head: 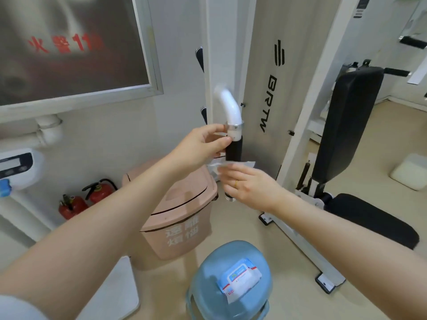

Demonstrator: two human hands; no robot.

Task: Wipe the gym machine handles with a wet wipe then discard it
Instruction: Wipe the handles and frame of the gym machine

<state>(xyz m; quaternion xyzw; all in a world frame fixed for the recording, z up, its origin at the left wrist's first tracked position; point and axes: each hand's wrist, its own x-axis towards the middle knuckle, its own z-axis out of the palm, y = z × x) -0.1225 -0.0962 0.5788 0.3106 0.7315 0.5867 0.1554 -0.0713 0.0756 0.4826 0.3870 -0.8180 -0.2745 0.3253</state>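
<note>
The wiping looks to be in its early or middle part: the wet wipe (231, 166) is out of its pack and at the handle (233, 150), a black foam grip hanging from a white bent tube on the machine's upright, but nothing shows how much of the grip has been covered, and any other handles are still to be done, as is the discarding. The left hand (201, 146) pinches the top of the handle just under the metal collar, thumb and fingers curled about it, seemingly to steady it. The right hand (249, 185) sits lower on the handle with fingers loosely wrapped; the wipe pokes out white above its knuckles, so it appears to hold the wipe against the foam, though the grip itself is hidden. Below and left of the handle stands a pink lidded bin (178, 218), lid shut, contents unseen; it is the likely place for the used wipe. Further below the handle, a blue stool (228, 280) carries the wipe pack (240, 278), apparently closed.
</note>
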